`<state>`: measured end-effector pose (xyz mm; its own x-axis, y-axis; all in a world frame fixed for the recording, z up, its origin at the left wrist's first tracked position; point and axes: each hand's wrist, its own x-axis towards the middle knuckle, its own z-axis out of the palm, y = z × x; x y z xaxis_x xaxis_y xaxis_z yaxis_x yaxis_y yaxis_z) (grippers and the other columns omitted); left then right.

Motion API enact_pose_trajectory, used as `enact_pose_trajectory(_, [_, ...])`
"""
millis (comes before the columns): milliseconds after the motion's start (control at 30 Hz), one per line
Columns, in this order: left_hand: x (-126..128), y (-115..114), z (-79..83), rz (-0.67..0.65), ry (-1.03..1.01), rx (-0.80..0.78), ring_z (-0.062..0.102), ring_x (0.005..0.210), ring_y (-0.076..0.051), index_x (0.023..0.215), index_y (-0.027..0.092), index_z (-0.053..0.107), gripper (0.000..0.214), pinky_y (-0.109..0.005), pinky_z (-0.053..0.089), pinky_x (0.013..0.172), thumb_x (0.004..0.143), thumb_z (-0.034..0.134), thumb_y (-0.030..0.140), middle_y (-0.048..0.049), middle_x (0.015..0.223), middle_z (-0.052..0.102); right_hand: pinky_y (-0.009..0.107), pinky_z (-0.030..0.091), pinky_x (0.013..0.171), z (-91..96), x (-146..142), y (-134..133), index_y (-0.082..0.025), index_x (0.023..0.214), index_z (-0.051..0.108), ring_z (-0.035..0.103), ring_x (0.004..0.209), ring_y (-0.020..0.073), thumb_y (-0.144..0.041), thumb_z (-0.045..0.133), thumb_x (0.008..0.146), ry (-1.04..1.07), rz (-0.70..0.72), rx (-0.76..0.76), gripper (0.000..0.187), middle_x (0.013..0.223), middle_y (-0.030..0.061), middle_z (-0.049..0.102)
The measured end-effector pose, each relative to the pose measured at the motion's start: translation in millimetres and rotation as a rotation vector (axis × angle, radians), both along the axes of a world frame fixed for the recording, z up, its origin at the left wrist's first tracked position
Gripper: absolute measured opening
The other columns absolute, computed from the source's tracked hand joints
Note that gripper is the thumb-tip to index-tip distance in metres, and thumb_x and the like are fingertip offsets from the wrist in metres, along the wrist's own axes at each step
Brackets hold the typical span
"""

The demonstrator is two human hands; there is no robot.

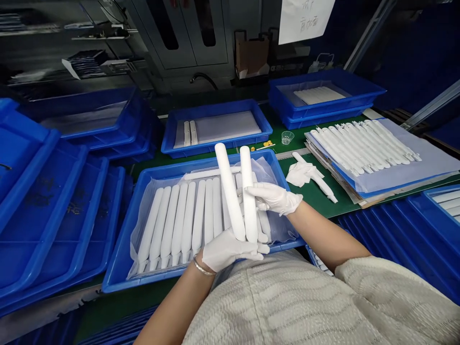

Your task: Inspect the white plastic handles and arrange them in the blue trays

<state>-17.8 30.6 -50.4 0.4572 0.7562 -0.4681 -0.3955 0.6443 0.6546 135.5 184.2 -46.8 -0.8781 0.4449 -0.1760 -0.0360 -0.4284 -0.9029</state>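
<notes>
Two smooth white tube-shaped parts with rounded tops, the left one [230,196] and the right one [248,191], stand tilted over a blue tray [122,249]. White gloves cover both hands. My left hand [230,249], a bangle at its wrist, holds the lower ends of both parts, its fingers reaching to the right beneath them. Around the middle of the right part, the thumb and fingers of my right hand [271,196] are closed. In the tray, on a translucent liner [143,201], lies a row of similar white parts [176,220], partly hidden by my hands.
Behind is a blue tray [215,148] with two narrow pieces. More white parts [362,143] lie on stacked sheets at right. A white cloth [300,173] with a white part, and a clear cup [287,138], sit on the green table [341,206]. Blue trays [72,201] lean at left.
</notes>
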Motion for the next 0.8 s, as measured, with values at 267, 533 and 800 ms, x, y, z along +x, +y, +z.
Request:
enact_pose_trajectory(267, [3.6,1.6,1.6,-0.028,0.053,0.0,0.073,0.102,-0.027,0.107,0.011,0.076,0.048,-0.036,0.061,0.086,0.066,0.094,0.028,-0.0154,0.11,0.073,0.019,0.027,0.039,7.7,3.1,-1.9,-0.013,0.084,0.064,0.034,0.044,0.0045,-0.044,0.071,0.087,-0.035,-0.043,0.005,0.032,0.057,-0.0051,0.049])
enact_pose_trajectory(533, [3.3,1.1,-5.6,0.095,0.113,0.069,0.074,0.09,-0.02,0.103,0.01,0.076,0.044,-0.029,0.062,0.082,0.069,0.092,0.032,-0.0123,0.093,0.077,0.031,0.054,0.073,20.5,1.7,-24.0,-0.017,0.102,0.065,0.064,0.084,0.0184,-0.039,0.079,0.08,-0.249,0.074,0.515,0.035,0.097,0.0041,0.07])
enact_pose_trajectory(800, [5.8,-4.4,7.6,-0.066,0.158,0.03,0.075,0.084,-0.019,0.097,0.011,0.076,0.038,-0.028,0.061,0.08,0.068,0.093,0.029,-0.0109,0.088,0.079,0.031,0.049,0.063,22.4,-0.6,14.5,-0.017,0.085,0.066,0.058,0.071,0.018,-0.048,0.078,0.079,-0.262,-0.233,0.474,0.034,0.074,0.0015,0.061])
